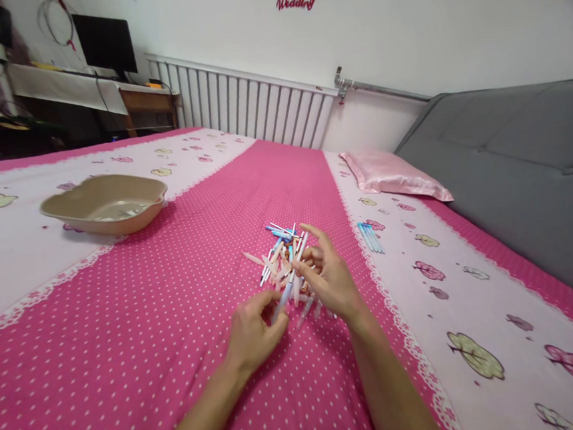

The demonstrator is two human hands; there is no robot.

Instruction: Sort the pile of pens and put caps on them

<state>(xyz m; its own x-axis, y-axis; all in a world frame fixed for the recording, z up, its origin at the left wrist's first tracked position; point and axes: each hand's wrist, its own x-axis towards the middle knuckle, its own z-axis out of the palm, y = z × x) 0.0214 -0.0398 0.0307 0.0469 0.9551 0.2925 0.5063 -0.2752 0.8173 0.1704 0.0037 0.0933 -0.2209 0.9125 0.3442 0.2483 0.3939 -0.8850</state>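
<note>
A loose pile of pens [283,259] in white, pink and blue lies on the pink dotted bedsheet [140,321]. My left hand [253,333] pinches the lower end of one blue and white pen [282,300]. My right hand [328,277] has its fingers curled round the upper part of the same pen, over the pile. A small neat group of blue pens [371,237] lies apart to the right, on the white patterned strip of the sheet.
A beige heart-shaped bowl [106,204] with a few pale items inside sits at the left. A pink pillow [393,177] lies by the grey padded headboard [518,174]. A radiator [247,105] and a desk with a monitor [105,45] stand beyond the bed.
</note>
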